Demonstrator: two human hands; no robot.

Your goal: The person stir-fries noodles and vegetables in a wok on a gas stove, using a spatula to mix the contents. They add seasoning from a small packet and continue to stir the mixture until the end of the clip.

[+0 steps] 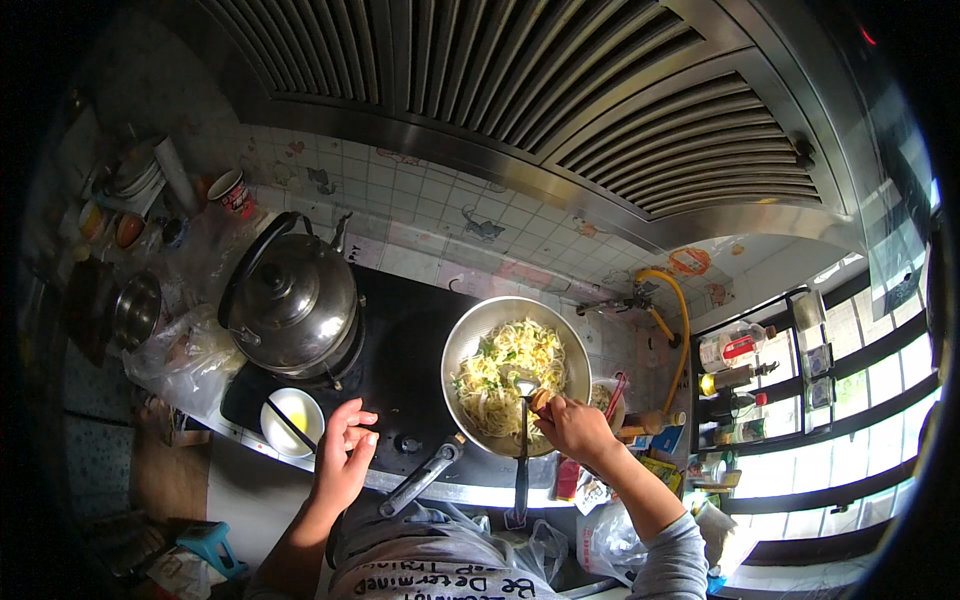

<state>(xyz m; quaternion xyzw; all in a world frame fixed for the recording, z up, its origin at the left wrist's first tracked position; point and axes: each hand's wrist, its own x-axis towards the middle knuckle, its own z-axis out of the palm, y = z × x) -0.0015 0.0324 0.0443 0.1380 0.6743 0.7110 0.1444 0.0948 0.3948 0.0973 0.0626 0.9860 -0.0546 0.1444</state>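
Note:
A steel frying pan (576,346) sits on the black cooktop (409,330) with bean sprouts, green bits and yellow pieces (517,360) in it. My right hand (577,429) is over the pan's right side, its fingers closed on a small brown object (538,400) that I cannot identify. A spatula (522,472) rests in the pan, its dark handle over the near rim. My left hand (343,454) is raised and holds nothing, its fingers apart, between the pan's handle (421,480) and a white bowl (274,439). Yellow liquid and dark chopsticks (289,421) are in the bowl.
A large steel kettle (292,300) stands on the left burner, beside plastic bags (187,356). A range hood (480,142) hangs overhead. Behind the right hand is a bowl (600,394) with a red-handled utensil (617,394). Bottles (739,401) line the window rack.

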